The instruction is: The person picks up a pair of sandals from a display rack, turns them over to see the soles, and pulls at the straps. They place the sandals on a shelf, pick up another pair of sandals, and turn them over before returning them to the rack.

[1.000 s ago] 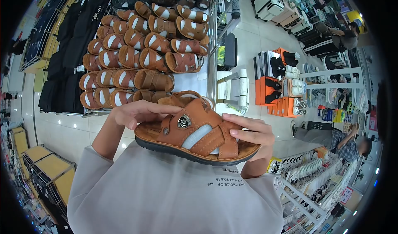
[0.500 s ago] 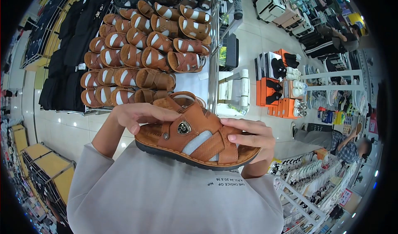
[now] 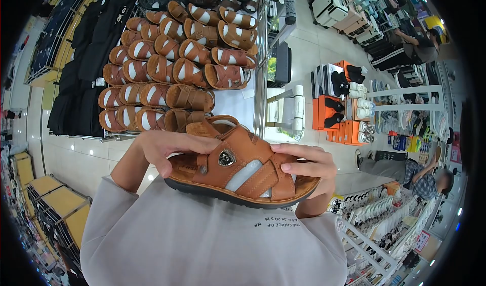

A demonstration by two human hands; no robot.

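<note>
A brown leather sandal (image 3: pixel 255 172) with a dark sole is held sideways in front of my chest, between both hands. It has crossed straps, a shield-shaped metal badge and pale filling showing through the gaps. My left hand (image 3: pixel 167 149) grips the heel end, its fingers reaching behind the back strap and its thumb near the footbed. At the toe end, my right hand (image 3: pixel 311 167) lays its fingers over the front straps, with its palm behind the sole. Just beyond the sandal is a display table of similar brown sandals (image 3: pixel 192 53) in rows.
Black garments (image 3: pixel 86 78) hang left of the sandal rows. Orange shoe boxes (image 3: pixel 326 111) with shoes on them stand to the right, by a white rack (image 3: pixel 405 98). A person in a checked shirt (image 3: pixel 425 185) is at the far right; another (image 3: pixel 417 45) stands beyond. Suitcases (image 3: pixel 329 7) line the back.
The sandal has tilted slightly and dropped a little at the heel end, the badge shifting slightly. Both hands keep their hold on it.
</note>
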